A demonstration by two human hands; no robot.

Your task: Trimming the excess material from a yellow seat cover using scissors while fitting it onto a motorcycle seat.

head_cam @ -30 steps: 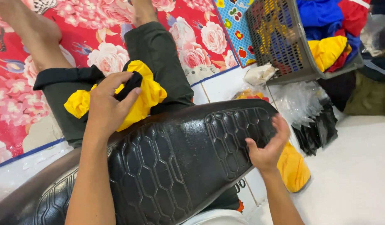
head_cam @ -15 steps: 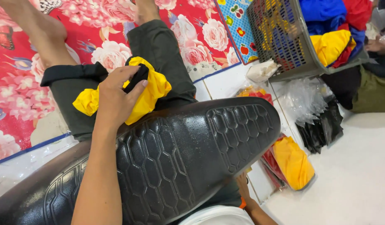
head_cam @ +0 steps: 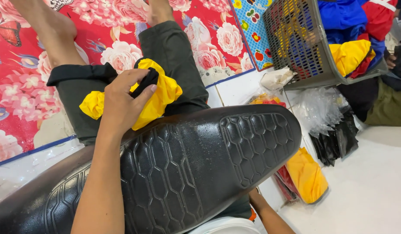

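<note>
- A black embossed cushion (head_cam: 187,173) lay across the lower frame.
- The grey basket (head_cam: 296,43) stood upper right.
- The yellow-and-black cloth (head_cam: 166,93) sat centre-left on the lap.
- The left hand (head_cam: 122,104) pinched that cloth.
- The right hand was seemingly hidden under the cushion; its grip couldn't be told.

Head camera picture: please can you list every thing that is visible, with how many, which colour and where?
yellow cloth: one, yellow with black strap, on the lap, gripped by the left hand
black seat: one, black with hexagon pattern, across the lap
basket: one, grey mesh, top right, tipped, holding blue, red and yellow clothes
plastic bags: a pile, clear and black, below the basket
yellow packet: one, on the white floor beside the seat
mat: one, red with pink flowers, left
left hand: on the cloth
right hand: hidden under the seat; only the forearm shows
</note>
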